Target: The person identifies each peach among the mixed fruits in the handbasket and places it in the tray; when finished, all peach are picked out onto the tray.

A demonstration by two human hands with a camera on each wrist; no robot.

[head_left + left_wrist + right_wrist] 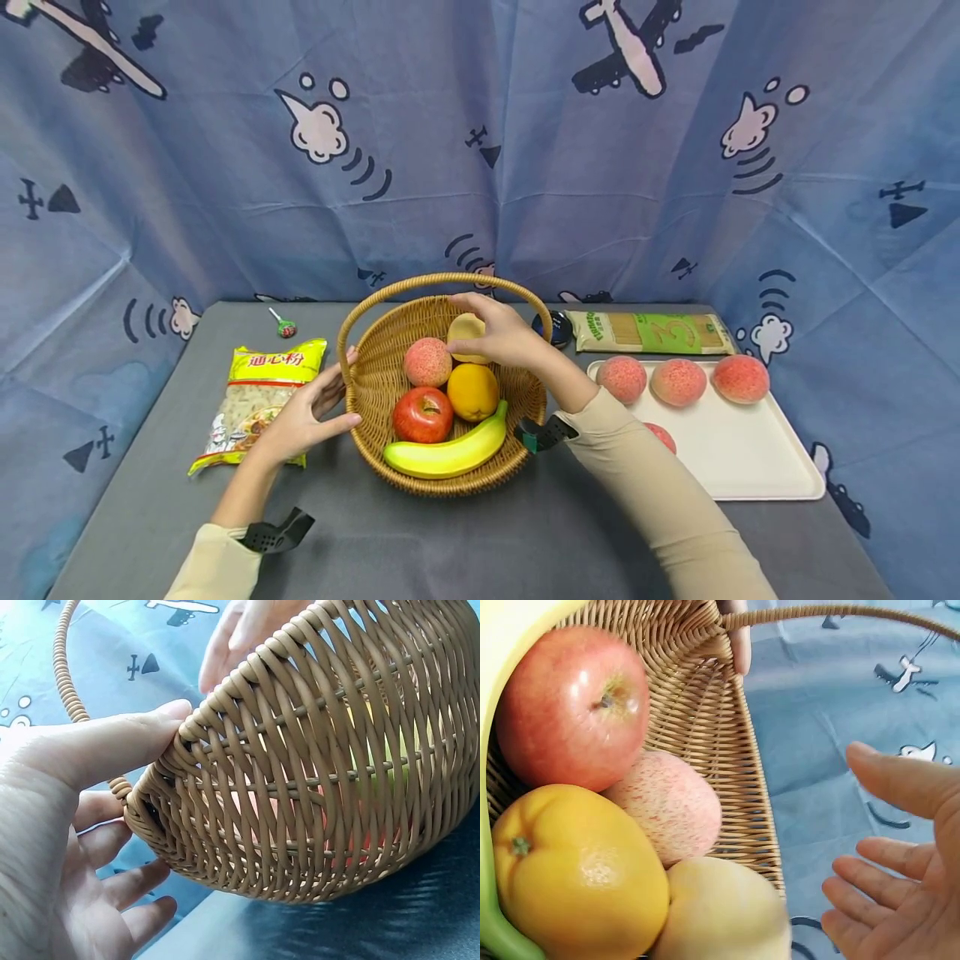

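Note:
A wicker basket (382, 367) holds an apple (423, 415), a banana (450, 454), an orange (473, 392), a peach (427, 362) and a pale yellow round fruit (724, 915). My left hand (300, 421) grips the basket's left end near the handle base; its thumb (142, 735) lies on the rim, with the other fingers round the far side and some fingertips hidden. Over the back right of the basket is my right hand (498, 333), thumb and fingers spread. In the right wrist view that hand is apart from the fruit, with nothing in its grasp.
Left of the basket lie a yellow pasta bag (258, 400) and a lollipop (285, 325). To the right, a white tray (765, 454) carries several peaches (678, 382), behind it a noodle packet (652, 333). A dark round object (557, 328) sits behind the handle (442, 277), which arches over the basket.

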